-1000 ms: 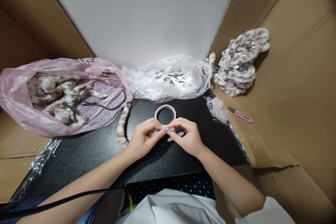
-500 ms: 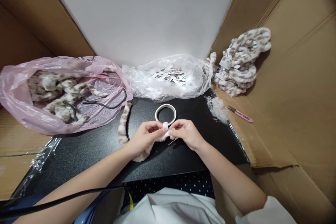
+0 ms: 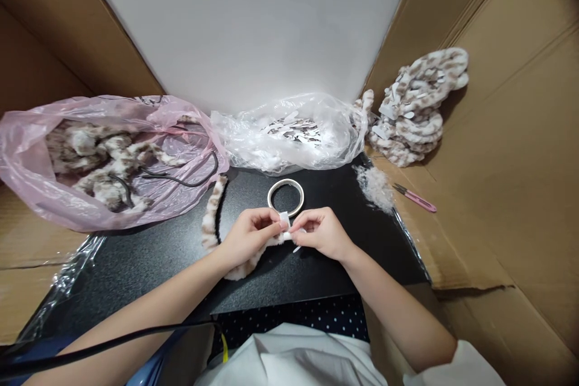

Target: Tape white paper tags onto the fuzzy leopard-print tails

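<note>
My left hand (image 3: 253,232) is closed in a pinch on a furry strip (image 3: 210,217), white with brown spots, that curves back over the black table. A short white piece of tape (image 3: 284,218) stands up at the fingertips, by the strip's end. My right hand (image 3: 323,233) is closed too, its thumb and forefinger pinching at that same end beside the tape; exactly what lies between them is hidden. A small white sliver pokes out under the right fingers. Just beyond both hands lies a roll of tape (image 3: 286,181), flat on the table.
At the left, an open pink plastic bag (image 3: 27,151) holds furry spotted pieces and black cords. Behind, a clear bag (image 3: 244,145) contains white cut pieces. Furry bands (image 3: 411,108) are piled at the right, near fluff (image 3: 375,188) and pink-handled thread snips (image 3: 415,198). Cardboard walls enclose the table.
The fingers of my right hand have shifted slightly at the strip's end, and the white piece of tape now tilts a little. My left hand stays nearly in place.
</note>
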Demonstrator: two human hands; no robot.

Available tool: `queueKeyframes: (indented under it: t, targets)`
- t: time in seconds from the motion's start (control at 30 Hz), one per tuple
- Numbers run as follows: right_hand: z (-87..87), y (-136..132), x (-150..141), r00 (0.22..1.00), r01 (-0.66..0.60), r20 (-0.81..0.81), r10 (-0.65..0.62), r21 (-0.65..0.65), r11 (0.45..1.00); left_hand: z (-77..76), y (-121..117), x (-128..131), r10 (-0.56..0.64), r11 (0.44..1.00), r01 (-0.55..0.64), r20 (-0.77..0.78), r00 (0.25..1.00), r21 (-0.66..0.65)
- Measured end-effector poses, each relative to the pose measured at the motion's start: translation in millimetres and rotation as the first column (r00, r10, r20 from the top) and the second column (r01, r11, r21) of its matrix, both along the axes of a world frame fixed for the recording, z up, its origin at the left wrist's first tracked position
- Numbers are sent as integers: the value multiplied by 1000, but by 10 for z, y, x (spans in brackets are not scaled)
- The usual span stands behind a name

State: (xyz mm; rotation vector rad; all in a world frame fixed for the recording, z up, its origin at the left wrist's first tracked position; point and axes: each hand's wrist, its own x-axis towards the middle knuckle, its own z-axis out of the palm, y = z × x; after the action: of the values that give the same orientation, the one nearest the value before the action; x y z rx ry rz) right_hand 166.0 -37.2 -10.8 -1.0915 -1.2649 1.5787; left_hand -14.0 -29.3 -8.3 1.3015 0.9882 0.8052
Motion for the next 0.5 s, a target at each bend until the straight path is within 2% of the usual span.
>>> queueKeyframes:
  t: [0.1, 0.17, 0.3, 0.37, 0.5]
  targets:
    - [16, 27, -5, 999, -8, -34, 3, -151, 989, 8, -23, -25, -14, 990, 23, -69, 998, 136]
    - [21, 35, -8, 999, -11, -52, 0, -226, 974, 21, -40, -43, -24, 964, 63, -152, 988, 260]
    - [8, 33, 0, 996, -34, -88, 7, -318, 947, 61, -53, -72, -61, 841, 207, -293, 954, 499]
    - [-1, 33, 8, 992, -51, -128, 4, -361, 931, 76, -49, -80, -86, 805, 249, -309, 947, 538]
    - [1, 38, 15, 977, -83, -212, -17, -453, 888, 75, -45, -89, -81, 788, 256, -317, 945, 560]
